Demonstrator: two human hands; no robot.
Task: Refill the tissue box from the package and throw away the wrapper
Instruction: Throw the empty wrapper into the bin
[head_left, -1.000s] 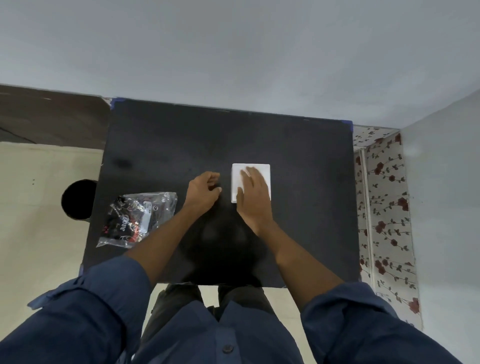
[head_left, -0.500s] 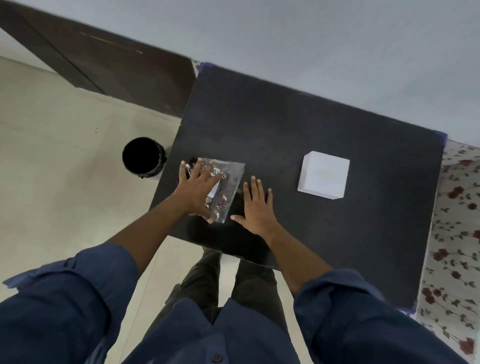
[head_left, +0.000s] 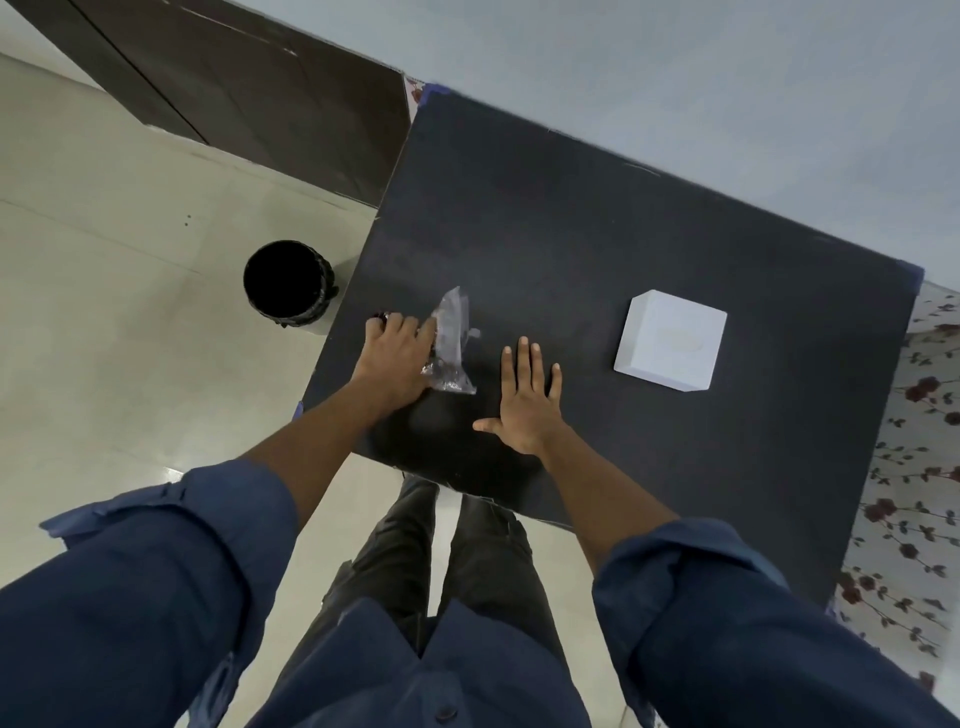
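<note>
A white cube-shaped tissue box (head_left: 670, 340) stands on the black table (head_left: 597, 249), at the right. The clear plastic wrapper (head_left: 452, 340) with dark print lies near the table's left edge, crumpled and partly lifted. My left hand (head_left: 397, 353) is closed on the wrapper, covering most of its left part. My right hand (head_left: 527, 397) rests flat on the table with fingers spread, a little to the right of the wrapper and well left of the box. It holds nothing.
A round black bin (head_left: 288, 283) stands on the pale tiled floor just left of the table. A dark wooden door (head_left: 249, 98) is at the back left. Floral wallpaper (head_left: 914, 467) runs along the table's right side.
Both hands left the tissue box and moved to the left. My left hand went from lying flat on the wrapper to bunching it up. The view has turned left.
</note>
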